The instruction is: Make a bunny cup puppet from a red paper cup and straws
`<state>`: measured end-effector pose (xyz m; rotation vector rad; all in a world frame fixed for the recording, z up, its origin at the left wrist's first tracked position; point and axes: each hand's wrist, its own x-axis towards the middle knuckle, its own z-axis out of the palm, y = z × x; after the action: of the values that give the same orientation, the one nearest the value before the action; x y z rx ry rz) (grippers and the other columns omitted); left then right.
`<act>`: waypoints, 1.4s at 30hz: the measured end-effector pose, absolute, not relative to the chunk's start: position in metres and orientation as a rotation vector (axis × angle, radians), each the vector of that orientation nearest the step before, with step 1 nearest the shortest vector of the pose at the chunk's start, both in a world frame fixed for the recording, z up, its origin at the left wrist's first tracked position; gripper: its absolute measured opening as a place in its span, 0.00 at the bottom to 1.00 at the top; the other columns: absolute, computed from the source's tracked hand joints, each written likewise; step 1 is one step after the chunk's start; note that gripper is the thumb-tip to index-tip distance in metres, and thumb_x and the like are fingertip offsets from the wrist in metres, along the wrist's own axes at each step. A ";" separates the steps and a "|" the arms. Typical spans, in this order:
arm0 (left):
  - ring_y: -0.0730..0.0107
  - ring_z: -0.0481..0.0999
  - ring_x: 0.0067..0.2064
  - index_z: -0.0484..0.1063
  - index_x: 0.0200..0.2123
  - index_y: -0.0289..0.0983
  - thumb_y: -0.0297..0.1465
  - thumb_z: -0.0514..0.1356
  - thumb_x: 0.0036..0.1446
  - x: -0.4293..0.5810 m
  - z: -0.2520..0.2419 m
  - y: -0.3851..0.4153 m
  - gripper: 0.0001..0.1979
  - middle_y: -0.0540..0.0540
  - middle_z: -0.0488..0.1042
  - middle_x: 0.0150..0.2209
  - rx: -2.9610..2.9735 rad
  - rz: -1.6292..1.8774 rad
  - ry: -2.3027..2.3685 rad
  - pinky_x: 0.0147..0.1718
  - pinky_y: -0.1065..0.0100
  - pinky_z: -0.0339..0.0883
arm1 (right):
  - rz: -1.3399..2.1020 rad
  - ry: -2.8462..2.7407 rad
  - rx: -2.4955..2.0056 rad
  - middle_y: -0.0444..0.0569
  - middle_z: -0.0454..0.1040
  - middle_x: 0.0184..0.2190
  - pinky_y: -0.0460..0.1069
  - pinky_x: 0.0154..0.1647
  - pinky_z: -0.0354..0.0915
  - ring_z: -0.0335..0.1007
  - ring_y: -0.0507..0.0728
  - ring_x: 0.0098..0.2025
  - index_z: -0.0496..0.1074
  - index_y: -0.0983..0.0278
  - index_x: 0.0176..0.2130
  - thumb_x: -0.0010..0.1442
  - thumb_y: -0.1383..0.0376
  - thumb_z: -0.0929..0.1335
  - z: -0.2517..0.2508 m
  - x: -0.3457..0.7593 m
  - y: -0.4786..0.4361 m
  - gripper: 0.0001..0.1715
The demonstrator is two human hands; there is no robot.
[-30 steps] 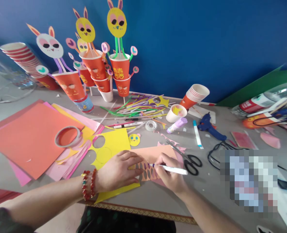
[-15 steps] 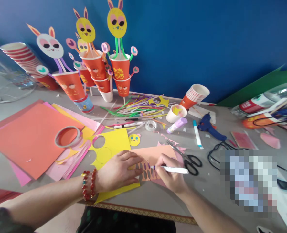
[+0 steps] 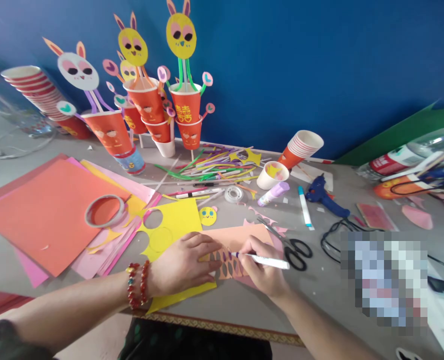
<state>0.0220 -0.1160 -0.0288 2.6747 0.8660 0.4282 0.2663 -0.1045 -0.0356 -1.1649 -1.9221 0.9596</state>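
Note:
My left hand (image 3: 182, 264) lies flat, fingers stretched out, pressing down a peach paper sheet (image 3: 240, 237) that overlaps a yellow sheet (image 3: 173, 225) with round holes cut in it. My right hand (image 3: 261, 267) is closed round a white marker pen (image 3: 269, 261) with a purple tip. The tip touches the peach sheet where several small purple ovals are drawn, just right of my left fingertips. A red bead bracelet sits on my left wrist.
Black-handled scissors (image 3: 295, 247) lie right of the pen. Orange and pink sheets (image 3: 45, 215) with a tape ring (image 3: 105, 211) lie at left. Red paper cups with bunny faces (image 3: 147, 102) stand at the back, beside straws, a glue stick (image 3: 273, 194) and a blue glue gun (image 3: 325, 196).
The pen has shifted only slightly over the peach sheet. My left hand has stayed where it was.

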 end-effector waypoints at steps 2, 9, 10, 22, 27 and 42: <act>0.55 0.70 0.57 0.74 0.49 0.42 0.42 0.57 0.67 0.022 -0.029 -0.116 0.14 0.43 0.73 0.58 2.670 0.438 0.868 0.55 0.54 0.65 | 0.959 -1.923 -1.166 0.37 0.66 0.16 0.44 0.19 0.54 0.60 0.49 0.17 0.60 0.60 0.24 0.58 0.72 0.63 -0.035 0.266 -0.105 0.13; 0.55 0.70 0.58 0.75 0.49 0.41 0.41 0.58 0.66 0.022 -0.027 -0.116 0.14 0.42 0.74 0.58 2.661 0.425 0.862 0.56 0.54 0.65 | 0.934 -1.936 -1.179 0.38 0.66 0.17 0.45 0.20 0.55 0.61 0.50 0.18 0.61 0.59 0.25 0.58 0.71 0.63 -0.036 0.266 -0.104 0.12; 0.55 0.70 0.57 0.75 0.49 0.42 0.41 0.58 0.66 0.022 -0.027 -0.116 0.14 0.42 0.74 0.57 2.660 0.430 0.862 0.56 0.54 0.65 | 0.935 -1.940 -1.174 0.38 0.66 0.16 0.45 0.20 0.55 0.61 0.50 0.18 0.61 0.59 0.25 0.58 0.71 0.63 -0.036 0.266 -0.104 0.12; 0.55 0.71 0.57 0.75 0.49 0.42 0.41 0.57 0.66 0.021 -0.029 -0.116 0.14 0.42 0.74 0.57 2.668 0.449 0.860 0.56 0.54 0.65 | 0.935 -1.930 -1.173 0.37 0.64 0.16 0.45 0.20 0.54 0.59 0.49 0.18 0.60 0.60 0.25 0.59 0.71 0.63 -0.037 0.266 -0.104 0.12; 0.55 0.70 0.57 0.75 0.49 0.42 0.41 0.58 0.66 0.021 -0.029 -0.116 0.14 0.42 0.74 0.57 2.664 0.454 0.863 0.56 0.55 0.65 | 0.947 -1.930 -1.188 0.38 0.66 0.16 0.45 0.20 0.55 0.59 0.50 0.18 0.61 0.60 0.24 0.58 0.71 0.64 -0.035 0.266 -0.104 0.12; 0.55 0.70 0.57 0.74 0.49 0.41 0.41 0.56 0.67 0.021 -0.027 -0.116 0.14 0.42 0.73 0.58 2.667 0.436 0.849 0.55 0.55 0.65 | 1.290 -1.379 -1.186 0.39 0.69 0.22 0.44 0.16 0.50 0.53 0.48 0.17 0.65 0.60 0.33 0.64 0.63 0.67 -0.040 0.272 -0.101 0.07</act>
<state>0.0208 -0.1157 -0.0272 2.6670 0.8491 0.4360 0.2720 -0.1014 -0.0396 -1.1859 -1.3789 1.2899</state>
